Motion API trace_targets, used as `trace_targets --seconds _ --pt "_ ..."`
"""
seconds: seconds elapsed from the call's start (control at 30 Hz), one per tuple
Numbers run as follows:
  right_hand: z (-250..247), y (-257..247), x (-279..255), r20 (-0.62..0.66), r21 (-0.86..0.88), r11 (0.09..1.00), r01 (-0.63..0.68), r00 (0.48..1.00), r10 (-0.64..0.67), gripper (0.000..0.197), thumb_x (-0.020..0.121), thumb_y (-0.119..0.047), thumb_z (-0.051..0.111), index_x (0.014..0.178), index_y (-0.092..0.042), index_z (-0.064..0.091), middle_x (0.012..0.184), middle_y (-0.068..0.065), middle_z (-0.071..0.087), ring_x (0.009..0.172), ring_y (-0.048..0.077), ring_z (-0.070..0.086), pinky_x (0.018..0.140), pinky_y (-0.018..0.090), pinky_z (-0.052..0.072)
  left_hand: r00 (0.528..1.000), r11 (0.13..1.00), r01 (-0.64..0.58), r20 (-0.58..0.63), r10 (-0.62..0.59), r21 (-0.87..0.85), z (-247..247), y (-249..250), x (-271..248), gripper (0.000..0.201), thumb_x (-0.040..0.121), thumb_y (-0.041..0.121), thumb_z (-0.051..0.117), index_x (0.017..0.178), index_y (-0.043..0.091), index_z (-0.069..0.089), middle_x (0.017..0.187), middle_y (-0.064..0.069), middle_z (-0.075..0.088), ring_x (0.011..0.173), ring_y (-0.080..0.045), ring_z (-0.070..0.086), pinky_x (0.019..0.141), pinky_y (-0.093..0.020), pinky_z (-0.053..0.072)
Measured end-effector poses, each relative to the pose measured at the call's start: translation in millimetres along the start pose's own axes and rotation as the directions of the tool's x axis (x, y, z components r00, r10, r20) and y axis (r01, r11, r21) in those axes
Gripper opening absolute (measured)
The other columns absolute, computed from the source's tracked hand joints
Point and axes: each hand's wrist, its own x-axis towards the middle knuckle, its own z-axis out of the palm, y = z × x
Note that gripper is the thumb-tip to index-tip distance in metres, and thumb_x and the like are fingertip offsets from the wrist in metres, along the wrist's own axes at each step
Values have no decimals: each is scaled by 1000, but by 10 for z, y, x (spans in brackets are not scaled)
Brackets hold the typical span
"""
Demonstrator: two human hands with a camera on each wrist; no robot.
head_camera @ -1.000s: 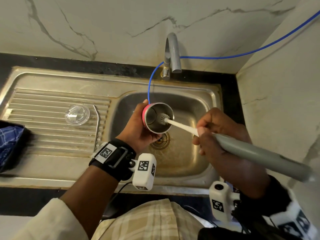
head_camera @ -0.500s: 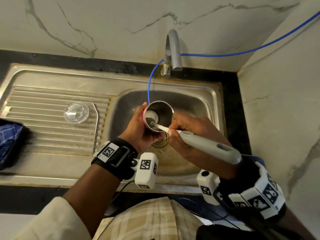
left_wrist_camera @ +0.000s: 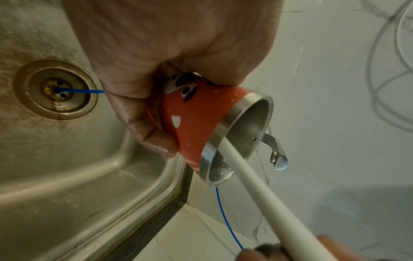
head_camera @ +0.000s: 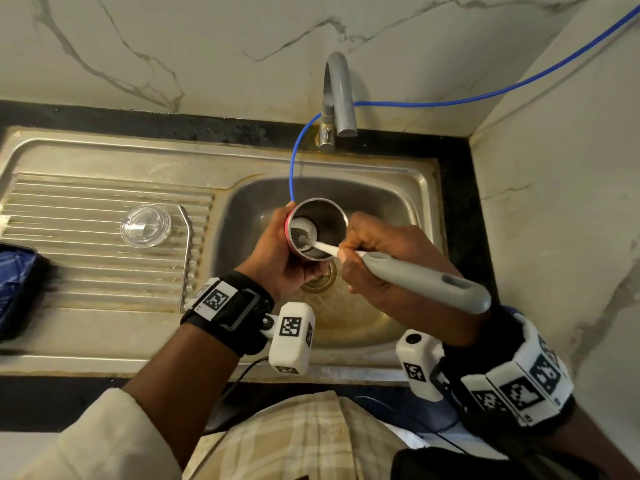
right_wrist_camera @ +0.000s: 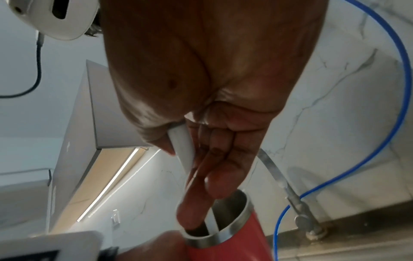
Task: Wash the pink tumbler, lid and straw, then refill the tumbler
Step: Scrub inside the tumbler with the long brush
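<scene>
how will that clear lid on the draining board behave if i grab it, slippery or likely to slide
The clear lid looks like thin, light plastic, so it should lift easily. It lies flat on the ridged draining board, so it will probably skate along the grooves rather than roll. I cannot tell whether it is wet; if so, expect a slippery rim.

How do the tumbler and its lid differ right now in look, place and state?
The tumbler is pink outside with a steel rim; the lid is clear plastic. The tumbler is held tilted over the sink basin by the left hand; the lid lies flat on the ribbed drainboard, untouched. The tumbler has the bottle brush, gripped by the right hand, inside it; nothing is working on the lid. Both are round.
</scene>
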Motion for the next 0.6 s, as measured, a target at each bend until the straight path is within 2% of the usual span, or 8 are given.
trace_targets --seconds 0.13,0.27,0.3,0.37,0.47,0.5,0.53,0.6 --pt "-71 28 9 -105 -42 999 23 994 -28 18 104 -14 62 90 -4 59 70 -2 62 61 18 64 53 31 49 1000 1000 7 24 -6 -26 23 -8 -12 50 100 58 52 120 15 67 95 -8 76 82 -20 74 68 -31 59" --pt "89 -59 -6 -14 -78 995 59 998 -60 22 105 -21 61 90 -6 57 67 -4 58 58 17 58 51 22 40 998 998 65 11 -65 -20 -7 -51 8 61 100 64 50 123 10 65 100 -13 74 92 -26 72 77 -38 60" --pt "110 -65 16 2 -85 995 59 998 -59 21 105 -22 60 90 -7 57 67 -5 58 58 17 58 51 22 40 997 997 78 4 -78 -19 -18 -38 2 64 100 66 49 124 9 66 101 -14 74 93 -26 72 77 -37 61" --pt "162 -88 110 7 -109 992 58 998 -58 21 106 -23 61 91 -10 57 67 -5 58 58 18 58 52 29 42 998 998 59 -19 -60 -29 -109 43 -33 64 103 65 44 115 8 69 96 -14 76 88 -25 73 75 -36 61" --pt "104 -27 108 -100 -188 982 11 994 -31 21 105 -27 62 90 -14 55 67 -7 56 59 16 59 52 33 43 996 997 67 -54 -69 -39 -56 117 -38 58 104 61 43 113 11 70 100 -15 78 96 -28 69 87 -42 53" --pt "108 -8 84 -119 -203 979 2 993 -27 21 105 -28 62 90 -15 53 67 -8 55 59 15 58 52 33 43 995 997 72 -67 -74 -41 -26 134 -38 56 105 59 42 114 11 70 100 -15 78 97 -28 68 88 -42 52" --pt "129 1 60 -117 -208 978 1 993 -26 21 106 -28 61 90 -16 52 67 -8 54 59 15 57 52 33 43 994 996 77 -79 -79 -34 8 143 -39 53 106 56 41 115 11 68 97 -15 77 94 -28 68 83 -41 54" --pt "208 16 30 -85 -178 984 12 996 -28 22 106 -27 61 92 -12 53 68 -7 57 58 15 57 53 33 42 993 995 87 -78 -91 -45 37 151 -24 47 109 48 39 111 9 66 84 -14 75 79 -27 71 67 -35 60"
